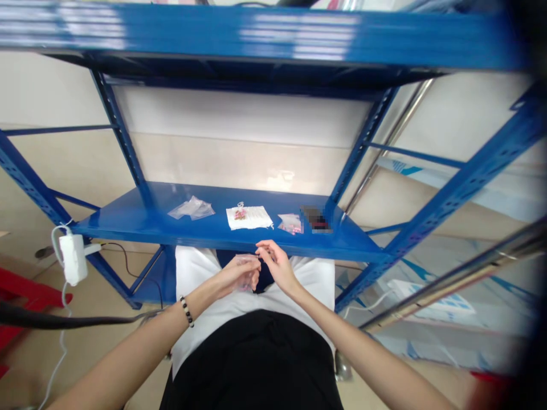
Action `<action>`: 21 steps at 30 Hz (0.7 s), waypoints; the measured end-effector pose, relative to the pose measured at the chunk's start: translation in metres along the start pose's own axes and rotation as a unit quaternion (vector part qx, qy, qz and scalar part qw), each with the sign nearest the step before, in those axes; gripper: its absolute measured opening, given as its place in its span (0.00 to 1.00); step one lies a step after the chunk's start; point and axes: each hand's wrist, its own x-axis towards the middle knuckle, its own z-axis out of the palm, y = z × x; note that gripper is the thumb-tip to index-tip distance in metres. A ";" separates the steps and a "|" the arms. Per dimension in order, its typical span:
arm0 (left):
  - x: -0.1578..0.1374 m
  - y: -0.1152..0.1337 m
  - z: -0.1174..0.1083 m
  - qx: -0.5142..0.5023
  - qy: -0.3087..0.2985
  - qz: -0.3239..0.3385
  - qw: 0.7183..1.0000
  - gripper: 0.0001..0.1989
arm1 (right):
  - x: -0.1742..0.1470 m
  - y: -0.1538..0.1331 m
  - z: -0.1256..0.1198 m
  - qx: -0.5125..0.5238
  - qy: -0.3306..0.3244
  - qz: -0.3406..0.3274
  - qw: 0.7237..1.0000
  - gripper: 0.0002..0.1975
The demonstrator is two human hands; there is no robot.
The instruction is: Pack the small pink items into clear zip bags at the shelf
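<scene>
My left hand (239, 275) is closed around a small clear plastic bag (245, 266) with pinkish bits inside, held over my lap just below the shelf edge. Close beside it, my right hand (277, 266) has its thumb and forefinger nearly together at the bag's upper right corner; whatever they pinch is too small to make out. Ahead on the blue shelf lies a white cloth pouch (258, 217) with a cluster of pink and gold beads (240, 214) on it. Right of that is another clear bag (290, 223) holding pink beads.
A stack of clear plastic bags (192, 208) lies on the shelf's left part, and a dark blurred-out object (315, 218) on its right. The shelf's front edge (222, 239) runs above my thighs. A white power strip (72, 259) hangs at the left post, and an upper shelf beam (192, 34) crosses overhead.
</scene>
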 end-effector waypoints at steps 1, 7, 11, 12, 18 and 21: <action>0.003 0.003 -0.002 0.006 0.018 0.012 1.000 0.17 | 0.005 0.001 -0.002 -0.015 0.017 -0.007 1.000 0.13; 0.005 0.020 -0.014 0.029 0.114 0.074 0.990 0.19 | 0.033 0.009 -0.001 -0.089 0.038 -0.057 0.994 0.11; -0.002 0.029 -0.020 0.030 0.143 0.090 0.985 0.20 | 0.071 0.023 0.010 -0.161 0.032 -0.104 0.981 0.07; -0.003 0.031 -0.021 0.028 0.145 0.091 0.985 0.20 | 0.085 0.028 0.012 -0.179 0.033 -0.110 0.977 0.05; 0.005 0.032 -0.029 -0.003 0.115 0.053 0.992 0.22 | 0.159 0.049 0.018 -0.250 0.033 -0.099 0.963 0.07; 0.007 0.029 -0.026 -0.008 0.102 0.037 0.994 0.19 | 0.169 0.056 0.017 -0.296 0.047 -0.104 0.948 0.07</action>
